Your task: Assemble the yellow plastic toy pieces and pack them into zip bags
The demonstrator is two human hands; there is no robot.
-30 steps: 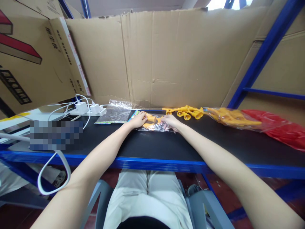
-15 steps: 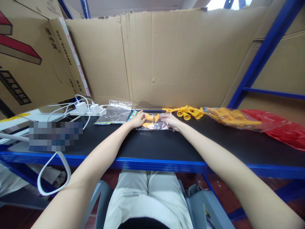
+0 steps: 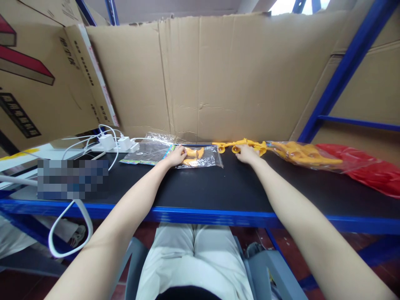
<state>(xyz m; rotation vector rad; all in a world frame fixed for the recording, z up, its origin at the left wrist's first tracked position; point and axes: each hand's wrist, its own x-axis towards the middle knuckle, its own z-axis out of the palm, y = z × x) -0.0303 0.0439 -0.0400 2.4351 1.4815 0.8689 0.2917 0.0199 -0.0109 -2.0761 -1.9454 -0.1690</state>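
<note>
My left hand (image 3: 177, 156) is closed on the colourful header end of a clear plastic bag (image 3: 211, 160) lying flat on the black table. Inside that bag are yellow toy trumpet pieces (image 3: 195, 155). Over to the right, my right hand (image 3: 248, 154) has its fingers closed at a pile of loose yellow toy trumpets (image 3: 256, 146) with flared bells. The fingers hide part of the one they grip. Left of my left hand lie more clear bags (image 3: 140, 153) with printed edges.
A filled bag of yellow toy trumpets (image 3: 300, 153) lies at the right, beside a red plastic bag (image 3: 371, 166). A white power strip with chargers (image 3: 124, 143) and cables stands at the left. Cardboard (image 3: 218, 75) walls the back; a blue rail (image 3: 212, 215) edges the front.
My right hand has let go of the bag and moved right to the loose trumpets. My left hand has shifted slightly left and still holds the bag, which now lies flatter.
</note>
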